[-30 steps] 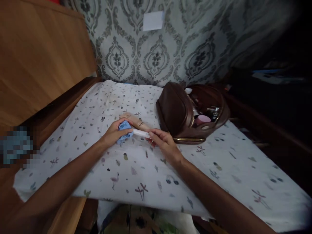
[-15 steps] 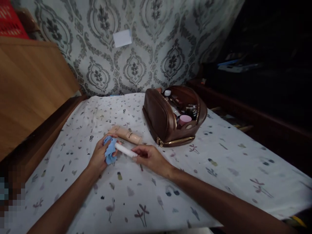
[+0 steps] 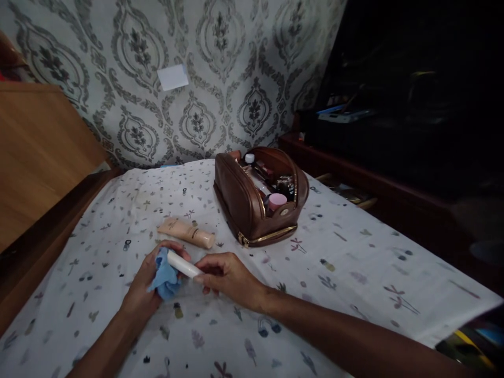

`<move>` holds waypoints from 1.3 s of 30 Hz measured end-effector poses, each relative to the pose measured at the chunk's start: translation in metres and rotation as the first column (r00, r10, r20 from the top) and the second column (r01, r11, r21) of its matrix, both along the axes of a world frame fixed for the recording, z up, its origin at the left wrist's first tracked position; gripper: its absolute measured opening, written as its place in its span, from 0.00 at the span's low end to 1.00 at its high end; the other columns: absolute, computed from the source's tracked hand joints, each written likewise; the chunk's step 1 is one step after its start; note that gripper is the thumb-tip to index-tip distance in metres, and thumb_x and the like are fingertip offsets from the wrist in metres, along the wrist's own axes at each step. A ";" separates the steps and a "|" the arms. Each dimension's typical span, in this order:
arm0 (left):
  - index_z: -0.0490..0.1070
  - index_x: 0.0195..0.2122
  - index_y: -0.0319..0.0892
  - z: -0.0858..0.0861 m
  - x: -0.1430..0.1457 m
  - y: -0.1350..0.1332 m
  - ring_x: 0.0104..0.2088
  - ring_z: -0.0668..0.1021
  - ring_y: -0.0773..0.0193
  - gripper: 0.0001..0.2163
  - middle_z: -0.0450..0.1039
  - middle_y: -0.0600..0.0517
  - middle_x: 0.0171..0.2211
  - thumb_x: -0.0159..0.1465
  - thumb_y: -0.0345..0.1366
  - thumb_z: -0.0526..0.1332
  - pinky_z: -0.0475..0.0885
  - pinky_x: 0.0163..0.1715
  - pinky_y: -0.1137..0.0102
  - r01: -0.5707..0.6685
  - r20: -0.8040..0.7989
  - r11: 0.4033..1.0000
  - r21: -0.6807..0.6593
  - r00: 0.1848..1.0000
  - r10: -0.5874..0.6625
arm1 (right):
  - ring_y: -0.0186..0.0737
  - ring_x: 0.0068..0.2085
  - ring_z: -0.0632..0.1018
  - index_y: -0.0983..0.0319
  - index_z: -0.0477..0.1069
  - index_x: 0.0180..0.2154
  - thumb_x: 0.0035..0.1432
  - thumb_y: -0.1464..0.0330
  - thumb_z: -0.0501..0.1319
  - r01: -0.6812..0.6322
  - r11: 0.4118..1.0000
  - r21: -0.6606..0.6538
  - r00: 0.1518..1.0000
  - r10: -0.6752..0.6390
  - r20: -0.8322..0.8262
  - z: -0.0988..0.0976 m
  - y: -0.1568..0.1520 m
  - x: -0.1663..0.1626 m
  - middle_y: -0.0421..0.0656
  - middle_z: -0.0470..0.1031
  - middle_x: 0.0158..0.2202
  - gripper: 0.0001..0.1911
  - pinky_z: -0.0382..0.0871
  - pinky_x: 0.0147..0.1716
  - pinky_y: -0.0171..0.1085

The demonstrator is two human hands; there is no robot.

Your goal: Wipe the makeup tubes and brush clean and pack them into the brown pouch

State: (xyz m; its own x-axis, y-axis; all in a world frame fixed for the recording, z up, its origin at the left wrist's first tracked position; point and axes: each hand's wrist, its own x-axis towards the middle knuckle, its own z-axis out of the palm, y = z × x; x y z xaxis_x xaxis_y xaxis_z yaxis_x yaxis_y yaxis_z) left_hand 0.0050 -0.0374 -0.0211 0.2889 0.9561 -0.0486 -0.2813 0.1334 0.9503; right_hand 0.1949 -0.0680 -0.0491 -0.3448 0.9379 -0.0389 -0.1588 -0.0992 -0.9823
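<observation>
My left hand (image 3: pixel 142 286) is closed around a crumpled blue cloth (image 3: pixel 164 278), which wraps one end of a slim white tube (image 3: pixel 183 265). My right hand (image 3: pixel 230 277) pinches the tube's other end with its fingertips. Both hands hover low over a white sheet with small prints (image 3: pixel 338 273). Just beyond them a beige cosmetic tube (image 3: pixel 186 232) lies flat on the sheet. Further back right stands an open brown toiletry bag (image 3: pixel 244 202) with several small bottles and a pink-capped jar (image 3: pixel 277 200) inside.
A patterned grey wall (image 3: pixel 205 94) with a white note (image 3: pixel 172 77) rises behind the sheet. A wooden panel (image 3: pixel 35 152) stands at the left. Dark furniture with a wooden rail (image 3: pixel 374 178) lies to the right.
The view has shifted right and up, so hands, bag and tubes sit lower and further left in frame. Both hands keep their hold on the cloth and white tube.
</observation>
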 end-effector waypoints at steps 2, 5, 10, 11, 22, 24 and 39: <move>0.77 0.37 0.41 -0.002 -0.001 -0.001 0.31 0.77 0.61 0.20 0.78 0.48 0.35 0.58 0.55 0.67 0.73 0.28 0.72 0.007 -0.059 1.000 0.003 0.998 -0.006 | 0.29 0.22 0.70 0.64 0.79 0.36 0.49 0.55 0.72 -0.006 1.000 -0.022 0.999 0.005 -0.041 0.000 -0.001 -0.001 0.36 0.72 0.22 0.20 0.61 0.21 0.29; 0.78 0.39 0.41 -0.005 -0.003 -0.004 0.35 0.78 0.58 0.21 0.78 0.47 0.36 0.59 0.56 0.66 0.74 0.32 0.70 0.079 -0.158 0.997 0.023 0.985 -0.074 | 0.28 0.22 0.70 0.64 0.79 0.36 0.48 0.52 0.72 -0.028 0.999 -0.031 0.995 0.025 -0.096 0.003 -0.001 -0.001 0.36 0.74 0.23 0.23 0.62 0.23 0.29; 0.76 0.49 0.42 -0.006 0.000 -0.009 0.39 0.80 0.55 0.24 0.78 0.46 0.41 0.59 0.54 0.67 0.76 0.39 0.65 0.277 -0.295 0.961 0.014 0.919 -0.261 | 0.30 0.23 0.72 0.64 0.79 0.35 0.45 0.47 0.72 -0.029 0.999 -0.031 0.992 0.025 -0.128 0.006 -0.001 -0.001 0.37 0.74 0.23 0.27 0.63 0.23 0.30; 0.76 0.49 0.42 -0.005 0.001 -0.010 0.40 0.79 0.54 0.23 0.78 0.46 0.42 0.60 0.53 0.67 0.76 0.41 0.65 0.282 -0.338 0.959 0.023 0.905 -0.258 | 0.30 0.23 0.72 0.64 0.78 0.34 0.45 0.47 0.72 -0.030 0.999 -0.029 0.991 0.026 -0.131 0.006 -0.001 -0.001 0.37 0.73 0.23 0.27 0.63 0.23 0.30; 0.78 0.41 0.44 0.010 0.005 -0.011 0.25 0.71 0.64 0.13 0.72 0.53 0.26 0.63 0.48 0.64 0.68 0.27 0.73 0.186 -0.516 0.948 0.256 0.856 -0.029 | 0.34 0.33 0.73 0.61 0.75 0.42 0.50 0.58 0.71 0.211 0.942 0.259 0.952 -0.258 0.163 0.025 -0.002 0.012 0.40 0.73 0.36 0.20 0.64 0.27 0.30; 0.79 0.38 0.45 0.011 0.008 -0.013 0.25 0.71 0.63 0.09 0.73 0.53 0.26 0.62 0.44 0.66 0.69 0.29 0.72 0.265 -0.562 0.910 0.319 0.826 -0.044 | 0.33 0.32 0.72 0.59 0.73 0.49 0.52 0.57 0.70 0.185 0.948 0.259 0.968 -0.221 0.117 0.028 -0.004 0.012 0.39 0.71 0.36 0.25 0.63 0.27 0.30; 0.78 0.39 0.42 0.012 0.005 -0.002 0.23 0.73 0.68 0.17 0.75 0.54 0.27 0.51 0.43 0.75 0.67 0.23 0.77 -0.038 -0.318 0.998 0.052 0.947 0.052 | 0.34 0.28 0.74 0.62 0.71 0.42 0.53 0.51 0.68 0.239 0.957 0.163 0.970 -0.230 -0.074 0.024 0.006 0.013 0.39 0.72 0.29 0.23 0.61 0.19 0.30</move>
State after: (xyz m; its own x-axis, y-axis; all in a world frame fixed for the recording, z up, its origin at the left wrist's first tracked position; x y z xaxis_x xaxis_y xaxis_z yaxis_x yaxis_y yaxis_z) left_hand 0.0098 -0.0397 -0.0089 0.2221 0.9710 -0.0881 0.0325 0.0829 0.9960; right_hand 0.2078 -0.0622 -0.0255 -0.1115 0.9838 0.1405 -0.2105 0.1148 -0.9708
